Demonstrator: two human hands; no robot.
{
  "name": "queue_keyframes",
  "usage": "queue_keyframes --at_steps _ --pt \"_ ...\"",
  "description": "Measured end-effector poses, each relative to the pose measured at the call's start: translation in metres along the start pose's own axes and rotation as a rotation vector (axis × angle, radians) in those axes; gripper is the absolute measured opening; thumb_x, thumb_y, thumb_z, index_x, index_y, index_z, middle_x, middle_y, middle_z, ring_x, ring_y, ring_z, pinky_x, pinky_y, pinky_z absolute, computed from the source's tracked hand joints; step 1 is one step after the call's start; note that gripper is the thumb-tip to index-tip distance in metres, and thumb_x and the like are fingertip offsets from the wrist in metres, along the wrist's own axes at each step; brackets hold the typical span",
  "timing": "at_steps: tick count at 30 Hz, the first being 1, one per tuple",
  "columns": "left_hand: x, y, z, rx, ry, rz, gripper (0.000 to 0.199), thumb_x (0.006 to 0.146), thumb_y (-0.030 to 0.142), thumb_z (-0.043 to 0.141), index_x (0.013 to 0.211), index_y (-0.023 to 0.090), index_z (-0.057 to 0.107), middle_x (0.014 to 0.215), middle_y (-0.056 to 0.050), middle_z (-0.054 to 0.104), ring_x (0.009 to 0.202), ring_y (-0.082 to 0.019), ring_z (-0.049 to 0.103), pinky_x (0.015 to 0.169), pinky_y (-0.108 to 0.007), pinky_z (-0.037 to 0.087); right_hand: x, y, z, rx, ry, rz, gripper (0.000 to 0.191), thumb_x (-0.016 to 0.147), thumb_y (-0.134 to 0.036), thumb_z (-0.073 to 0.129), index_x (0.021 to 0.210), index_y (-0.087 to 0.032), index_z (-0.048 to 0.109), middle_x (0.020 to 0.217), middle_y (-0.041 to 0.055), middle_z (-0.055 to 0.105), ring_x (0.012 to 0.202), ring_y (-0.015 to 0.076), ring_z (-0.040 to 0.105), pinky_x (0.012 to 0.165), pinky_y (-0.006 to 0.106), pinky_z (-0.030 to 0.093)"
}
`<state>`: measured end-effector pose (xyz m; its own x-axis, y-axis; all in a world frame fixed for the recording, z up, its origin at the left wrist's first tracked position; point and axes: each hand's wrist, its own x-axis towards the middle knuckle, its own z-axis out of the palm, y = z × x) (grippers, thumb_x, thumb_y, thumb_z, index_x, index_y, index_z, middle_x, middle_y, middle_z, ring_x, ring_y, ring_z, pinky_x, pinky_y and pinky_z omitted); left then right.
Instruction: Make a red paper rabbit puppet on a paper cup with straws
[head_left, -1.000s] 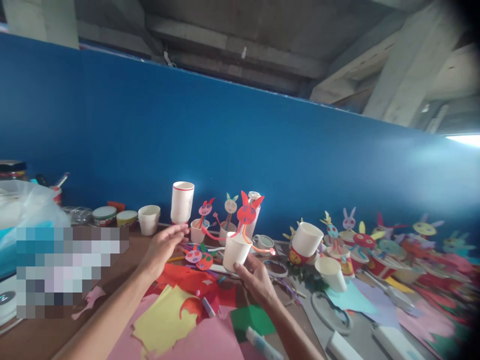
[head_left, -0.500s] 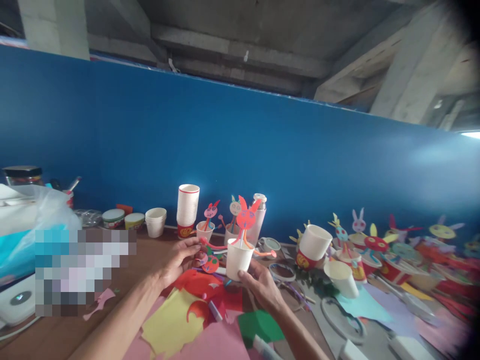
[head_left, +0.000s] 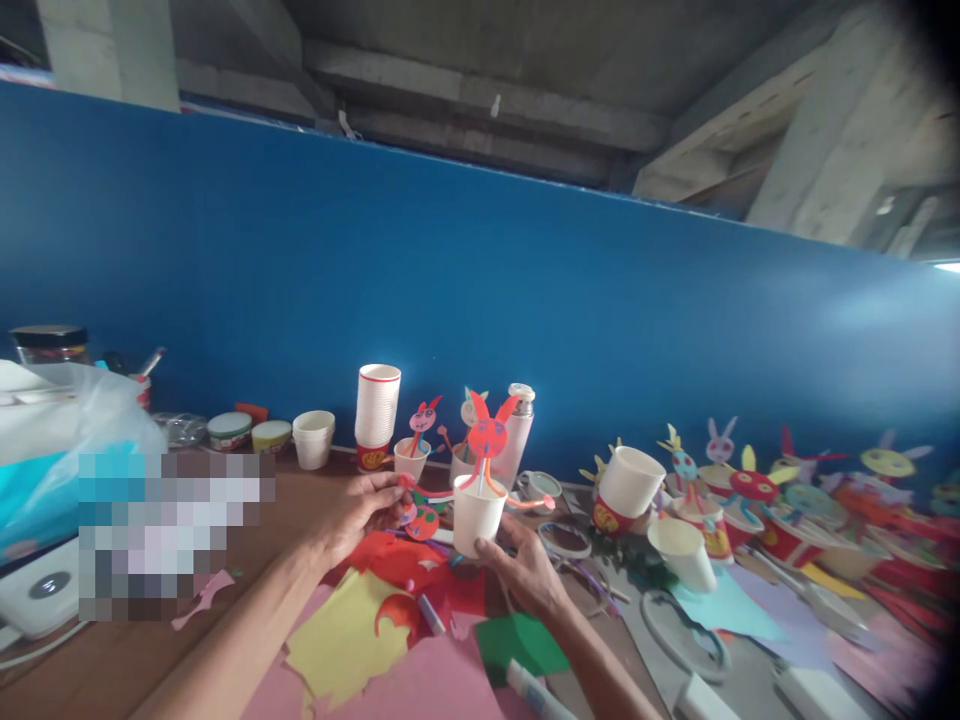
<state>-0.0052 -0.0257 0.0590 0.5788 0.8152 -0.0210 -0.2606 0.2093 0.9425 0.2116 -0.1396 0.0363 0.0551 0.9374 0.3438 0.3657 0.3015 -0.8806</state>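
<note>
My right hand (head_left: 525, 572) grips the lower part of a white paper cup (head_left: 478, 520), thumb in front. Out of the cup rises a red paper rabbit head (head_left: 487, 437) with a drawn face and two long ears. Its pipe-cleaner arms curve over the rim to both sides, each ending in a small paper piece. My left hand (head_left: 373, 513) pinches the red paper tip (head_left: 406, 482) of the left arm. Just under my left fingers is a round red paper face (head_left: 422, 521) with green spots. Below lie red paper (head_left: 397, 565), yellow paper (head_left: 349, 625) and green paper (head_left: 523, 642).
Along the blue wall stand stacked cups (head_left: 377, 405), tubs (head_left: 229, 431), a finished-looking cup puppet (head_left: 411, 455) and a flask (head_left: 517, 430). More cup puppets (head_left: 750, 490) crowd the right. Nearer are tape rings (head_left: 686, 640) and a glue tube (head_left: 536, 690); a plastic bag (head_left: 112, 420) is at left.
The view has shifted very slightly. My hands keep the same hold on the cup and the pipe-cleaner arm's tip.
</note>
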Motion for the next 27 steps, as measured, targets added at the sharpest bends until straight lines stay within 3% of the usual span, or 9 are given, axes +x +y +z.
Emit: queue_keyframes --at_steps 14,22,27 --pt "0.0 -0.002 0.001 0.052 0.078 0.044 0.032 0.063 0.026 0.069 0.092 0.013 0.061 0.064 0.001 0.058 0.048 -0.004 0.046 0.047 -0.016 0.038 0.0 -0.004 -0.001 -0.061 0.024 -0.001 0.046 0.074 -0.04 0.057 0.113 -0.016 0.055 0.112 0.0067 0.06 0.104 0.028 0.052 0.089 0.04 0.04" --pt "-0.006 0.008 0.013 0.2 0.171 0.087 0.047 0.058 0.032 0.07 0.098 0.01 0.057 0.06 0.001 0.059 0.046 -0.007 0.046 0.045 -0.018 0.036 -0.001 -0.005 -0.004 -0.098 0.006 0.017 0.042 0.074 -0.035 0.057 0.113 -0.018 0.056 0.109 0.0042 0.062 0.1 0.0264 0.054 0.085 0.036 0.042" --pt "-0.001 0.003 0.006 0.292 0.154 0.109 0.042 0.061 0.037 0.067 0.094 0.012 0.062 0.058 0.001 0.06 0.048 -0.009 0.05 0.047 -0.02 0.039 0.0 -0.006 -0.007 -0.145 0.011 -0.007 0.042 0.073 -0.034 0.058 0.113 -0.019 0.056 0.113 0.0044 0.059 0.106 0.027 0.051 0.091 0.038 0.038"
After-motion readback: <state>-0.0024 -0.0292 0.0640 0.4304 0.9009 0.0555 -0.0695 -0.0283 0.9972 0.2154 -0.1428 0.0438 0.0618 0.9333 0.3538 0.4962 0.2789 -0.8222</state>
